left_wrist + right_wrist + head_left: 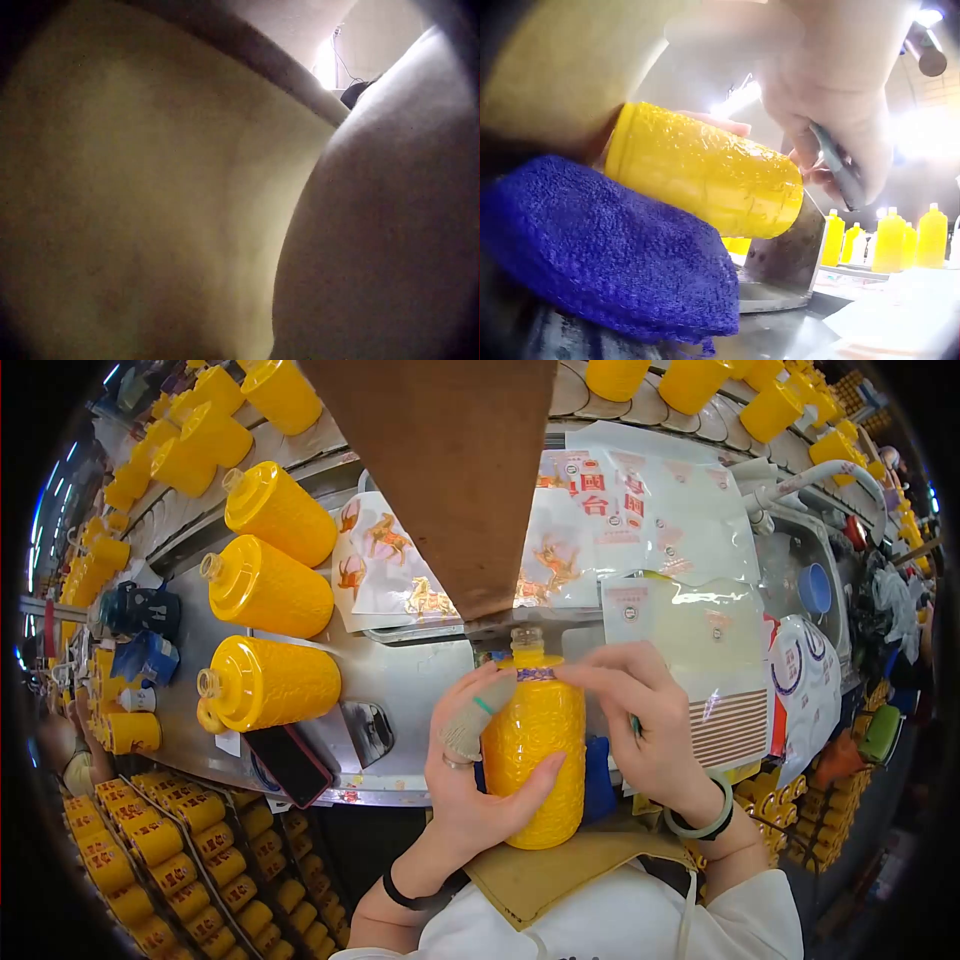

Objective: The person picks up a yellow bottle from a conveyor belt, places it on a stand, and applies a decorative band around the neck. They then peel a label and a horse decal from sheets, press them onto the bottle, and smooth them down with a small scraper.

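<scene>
A yellow embossed bottle (540,760) with a clear glass mouth stands tilted close to the person's body. The left hand (470,760) grips its side, thumb across the front, with a pale cover on a finger. A purple patterned band (535,674) circles the shoulder below the neck. At that band, the right hand (645,710) touches with an extended index finger. Its other fingers curl round a flat grey-green tool (836,165), whose exact kind I cannot tell. Mostly blurred skin and a pale brown surface fill the left wrist view.
Several yellow bottles (275,685) lie on the metal table at left, near a phone (288,760). Printed sheets (680,510) cover the right side, before a sink with a blue cup (815,590). A blue towel (622,255) lies under the bottle. A brown post (450,460) stands ahead.
</scene>
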`<state>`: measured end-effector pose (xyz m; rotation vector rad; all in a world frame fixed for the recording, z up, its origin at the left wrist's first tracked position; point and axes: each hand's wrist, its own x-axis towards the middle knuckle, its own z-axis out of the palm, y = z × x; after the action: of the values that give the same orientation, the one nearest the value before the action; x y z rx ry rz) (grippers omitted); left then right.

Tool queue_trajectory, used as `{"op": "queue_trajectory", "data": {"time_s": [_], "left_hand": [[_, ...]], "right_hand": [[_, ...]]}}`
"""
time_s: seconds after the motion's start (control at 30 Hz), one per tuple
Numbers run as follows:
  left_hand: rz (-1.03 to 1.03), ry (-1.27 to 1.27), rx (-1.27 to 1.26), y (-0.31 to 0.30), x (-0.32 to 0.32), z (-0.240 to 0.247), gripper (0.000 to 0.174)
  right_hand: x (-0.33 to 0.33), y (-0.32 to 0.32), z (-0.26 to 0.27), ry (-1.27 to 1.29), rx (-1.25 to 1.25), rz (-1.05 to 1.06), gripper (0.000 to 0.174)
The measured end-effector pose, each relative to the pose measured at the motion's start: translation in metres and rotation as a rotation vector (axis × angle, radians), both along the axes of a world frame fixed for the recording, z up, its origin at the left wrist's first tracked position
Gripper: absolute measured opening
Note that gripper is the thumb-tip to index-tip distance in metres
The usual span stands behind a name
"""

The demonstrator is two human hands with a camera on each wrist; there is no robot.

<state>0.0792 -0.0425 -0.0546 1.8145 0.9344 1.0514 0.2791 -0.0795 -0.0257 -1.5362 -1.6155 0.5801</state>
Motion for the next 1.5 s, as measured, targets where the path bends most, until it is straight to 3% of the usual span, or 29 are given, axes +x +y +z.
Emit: {"op": "queue_trajectory", "data": {"time_s": [1.5], "left_hand": [[-0.053, 0.040, 0.021, 0.0039, -0.0004, 0.0017, 0.061]], "right_hand": [[-0.0038, 0.0000, -0.0038, 0.043, 0.010, -0.029, 0.052]]}}
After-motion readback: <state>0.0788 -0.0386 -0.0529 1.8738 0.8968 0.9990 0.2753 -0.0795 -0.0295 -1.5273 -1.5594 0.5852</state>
